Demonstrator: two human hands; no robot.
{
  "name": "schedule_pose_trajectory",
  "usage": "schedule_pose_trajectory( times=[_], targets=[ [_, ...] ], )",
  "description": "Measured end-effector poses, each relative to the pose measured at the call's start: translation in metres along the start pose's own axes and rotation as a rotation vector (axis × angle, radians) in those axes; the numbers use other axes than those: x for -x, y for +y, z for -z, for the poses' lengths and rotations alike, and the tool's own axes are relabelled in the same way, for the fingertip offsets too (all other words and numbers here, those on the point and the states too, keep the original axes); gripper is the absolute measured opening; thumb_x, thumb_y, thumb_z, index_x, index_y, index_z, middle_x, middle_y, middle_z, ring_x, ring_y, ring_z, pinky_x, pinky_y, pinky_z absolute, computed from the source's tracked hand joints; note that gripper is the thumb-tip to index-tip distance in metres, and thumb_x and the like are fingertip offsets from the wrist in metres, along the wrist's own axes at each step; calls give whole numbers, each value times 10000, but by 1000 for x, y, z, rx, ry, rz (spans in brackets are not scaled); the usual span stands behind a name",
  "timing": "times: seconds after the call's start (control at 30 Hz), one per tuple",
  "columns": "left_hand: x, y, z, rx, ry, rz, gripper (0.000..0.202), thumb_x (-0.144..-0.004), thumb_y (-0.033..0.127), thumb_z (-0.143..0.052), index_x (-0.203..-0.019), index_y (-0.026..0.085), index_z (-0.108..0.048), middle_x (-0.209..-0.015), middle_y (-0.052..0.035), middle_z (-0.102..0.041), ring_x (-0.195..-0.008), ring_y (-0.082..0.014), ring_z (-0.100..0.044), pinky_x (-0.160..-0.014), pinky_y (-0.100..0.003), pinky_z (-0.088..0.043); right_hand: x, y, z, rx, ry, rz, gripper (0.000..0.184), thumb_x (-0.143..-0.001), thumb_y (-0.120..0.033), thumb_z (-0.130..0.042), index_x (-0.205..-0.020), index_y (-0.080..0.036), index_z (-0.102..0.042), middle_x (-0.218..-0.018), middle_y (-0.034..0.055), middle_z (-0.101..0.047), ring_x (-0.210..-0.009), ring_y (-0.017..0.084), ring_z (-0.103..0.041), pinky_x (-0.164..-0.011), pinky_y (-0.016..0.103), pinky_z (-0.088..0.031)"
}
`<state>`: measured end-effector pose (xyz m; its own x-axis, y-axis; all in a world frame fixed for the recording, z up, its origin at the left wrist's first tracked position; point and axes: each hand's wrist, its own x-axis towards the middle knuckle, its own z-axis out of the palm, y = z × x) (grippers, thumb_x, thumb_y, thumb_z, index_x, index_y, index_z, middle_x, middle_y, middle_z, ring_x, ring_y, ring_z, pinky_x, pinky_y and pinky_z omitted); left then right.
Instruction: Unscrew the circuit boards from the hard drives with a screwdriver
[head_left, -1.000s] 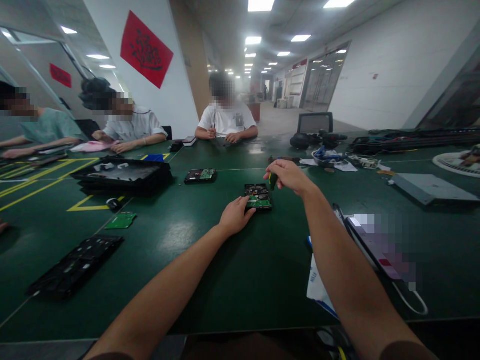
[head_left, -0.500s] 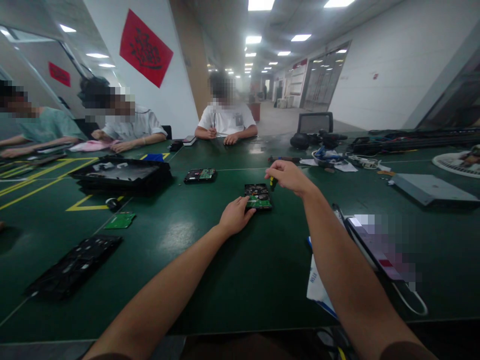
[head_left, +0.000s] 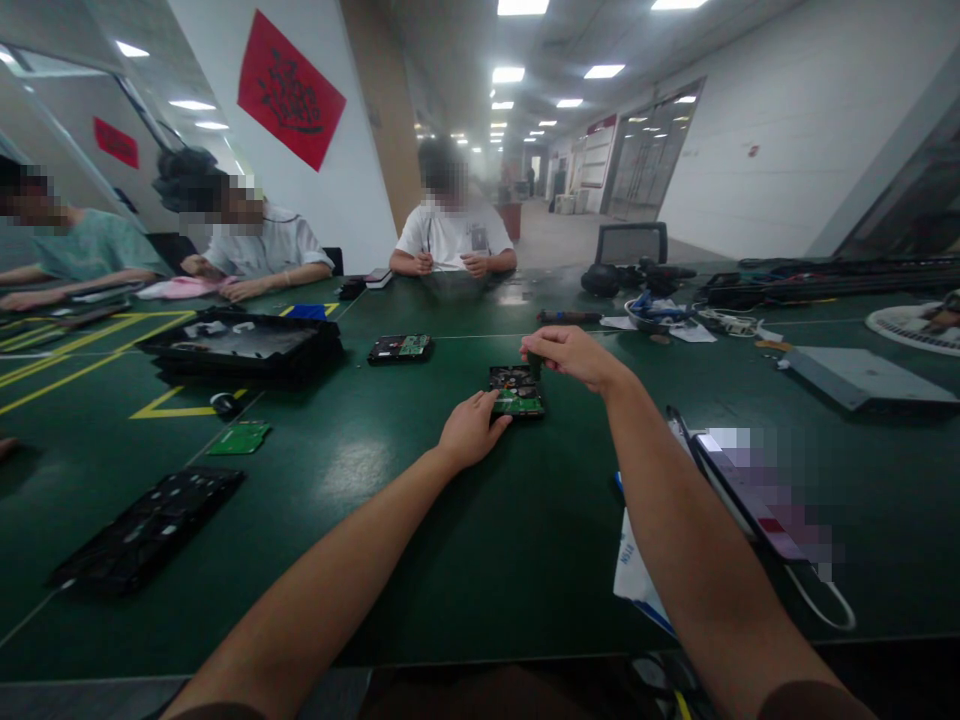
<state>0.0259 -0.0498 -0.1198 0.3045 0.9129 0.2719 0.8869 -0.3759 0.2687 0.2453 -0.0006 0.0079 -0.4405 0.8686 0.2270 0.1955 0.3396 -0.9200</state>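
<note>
A hard drive (head_left: 517, 401) with a green circuit board lies on the green table in front of me. My left hand (head_left: 471, 430) grips its left edge, thumb at the near side and fingers on top. My right hand (head_left: 574, 357) is above the drive's far right corner, fingers pinched around a small screwdriver (head_left: 535, 366) that points down at the drive. The screwdriver is blurred and mostly covered by the fingers, and its tip cannot be made out.
A second hard drive (head_left: 400, 348), black trays (head_left: 244, 345), a loose circuit board (head_left: 240, 438) and a black panel (head_left: 150, 528) lie to the left. A tablet-like screen (head_left: 750, 490) and a grey box (head_left: 870, 378) are right. Several people sit across the table.
My right hand has shifted slightly left with the screwdriver, now closer over the drive's corner. My left hand and the drive have stayed put. A person opposite has raised one hand.
</note>
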Motion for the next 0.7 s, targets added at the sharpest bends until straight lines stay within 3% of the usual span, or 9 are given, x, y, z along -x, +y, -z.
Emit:
schedule_pose_trajectory(
  times=[0.13,0.3,0.53,0.7],
  targets=[
    [1,1,1,-4,11,-11,610,-1023,493,-472,-1506,122,-454,-1479,-176,-567,-1444,-301,-464,-1180,-424,-387,-5,6,-5,75,156,38,204,-834,-342,-694,-696,-194,-675,-733,30,-680,-692,152,-544,-623,280,-409],
    [1,1,0,5,2,1,614,-1011,484,-499,-1512,132,-448,-1489,-167,-561,-1449,-297,-460,-1179,-418,-389,-8,18,-13,-305,15,-7,265,-901,-384,-539,-791,-185,-677,-764,71,-721,-723,189,-650,-706,324,-509],
    [1,1,0,9,11,0,621,-1019,497,-481,-1515,124,-447,-1481,-176,-566,-1450,-304,-458,-1172,-432,-394,-11,25,-13,-335,107,-7,333,-800,-476,-757,-728,-194,-594,-689,23,-666,-691,161,-659,-700,285,-513],
    [1,2,0,1,18,-7,619,-1016,490,-493,-1509,117,-452,-1478,-182,-567,-1448,-301,-460,-1181,-422,-384,-14,31,-15,-482,150,5,377,-798,-544,-737,-728,-224,-551,-604,-33,-543,-556,135,-558,-581,277,-462]
  ],
)
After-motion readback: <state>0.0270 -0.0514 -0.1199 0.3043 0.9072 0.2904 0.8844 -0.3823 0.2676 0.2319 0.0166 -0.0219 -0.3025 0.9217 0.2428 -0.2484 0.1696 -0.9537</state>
